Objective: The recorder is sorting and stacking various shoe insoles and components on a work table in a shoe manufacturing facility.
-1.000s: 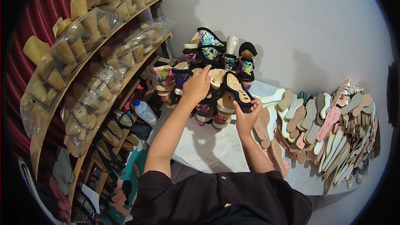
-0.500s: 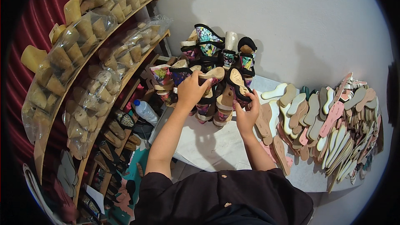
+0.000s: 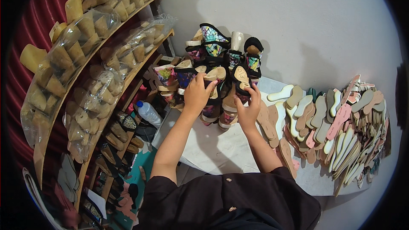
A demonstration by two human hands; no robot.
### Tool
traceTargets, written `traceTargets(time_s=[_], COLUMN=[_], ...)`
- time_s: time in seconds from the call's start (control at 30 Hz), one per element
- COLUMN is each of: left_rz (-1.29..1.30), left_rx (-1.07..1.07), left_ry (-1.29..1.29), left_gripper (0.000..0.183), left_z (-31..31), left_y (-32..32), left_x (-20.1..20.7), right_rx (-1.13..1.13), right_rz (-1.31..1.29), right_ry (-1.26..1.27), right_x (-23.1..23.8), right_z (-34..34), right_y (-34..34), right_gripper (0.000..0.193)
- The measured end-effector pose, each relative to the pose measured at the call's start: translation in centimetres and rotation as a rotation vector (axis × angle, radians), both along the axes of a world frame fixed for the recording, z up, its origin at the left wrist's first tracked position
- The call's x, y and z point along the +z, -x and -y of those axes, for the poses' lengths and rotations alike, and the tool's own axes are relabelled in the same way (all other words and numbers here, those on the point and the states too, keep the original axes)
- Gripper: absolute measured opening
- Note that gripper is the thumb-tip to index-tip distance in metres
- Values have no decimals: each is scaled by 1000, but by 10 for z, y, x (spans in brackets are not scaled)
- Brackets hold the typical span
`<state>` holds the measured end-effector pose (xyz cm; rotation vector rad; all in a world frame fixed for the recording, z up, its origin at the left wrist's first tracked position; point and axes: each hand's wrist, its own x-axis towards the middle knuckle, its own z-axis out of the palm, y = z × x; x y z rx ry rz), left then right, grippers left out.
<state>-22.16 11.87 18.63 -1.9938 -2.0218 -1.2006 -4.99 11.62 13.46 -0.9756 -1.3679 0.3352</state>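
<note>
My left hand (image 3: 196, 97) is closed around the side of a shoe last (image 3: 216, 73) with a dark, colourful upper, its pale wooden top facing up. To the right of it, my right hand (image 3: 249, 107) grips a second lasted shoe (image 3: 241, 76), edged in black and with handwriting on its pale top. The fingertips lie on its near end. Both are among a cluster of lasted shoes with bright patterned uppers, including a multicoloured shoe (image 3: 214, 38) at the back and a pink-and-green one (image 3: 165, 75) on the left. Undersides of the held pieces are hidden.
The white table (image 3: 213, 147) carries a spread of insoles (image 3: 317, 115) on the right. Wooden shelves (image 3: 123, 83) at left hold bagged shoe lasts (image 3: 64, 57). A plastic bottle (image 3: 149, 114) stands between shelf and table. A grey wall (image 3: 315, 21) closes off the back.
The last in my left hand has tipped so more of its top shows. The right-hand shoe has shifted slightly up and left, and my right fingers have moved onto its near end.
</note>
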Motion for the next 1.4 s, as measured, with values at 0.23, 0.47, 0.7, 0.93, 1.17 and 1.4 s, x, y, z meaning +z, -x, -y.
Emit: traceTargets(time_s=[0.23,0.47,0.7,0.93,1.17,1.4], left_rz=[109,153,161,134,124,146], left_rx=[-44,-41,-48,-32,-28,-63], left_ry=[7,-8,-12,-32,-53,-162], left_gripper=[54,56,64,72,73,77], left_z=[6,6,7,10,15,45], left_y=[-1,-2,-3,-5,-5,-6], left_x=[-6,-8,-11,-11,-13,-16], right_rx=[-34,-40,-53,-56,-66,-48], right_rz=[182,169,212,273,276,266], right_ry=[-64,-97,-39,-70,-61,-26], right_x=[-3,7,10,5,2,-16], right_z=[4,7,6,2,9,22], right_y=[8,13,21,19,20,-3], right_gripper=[36,39,39,72,91,91])
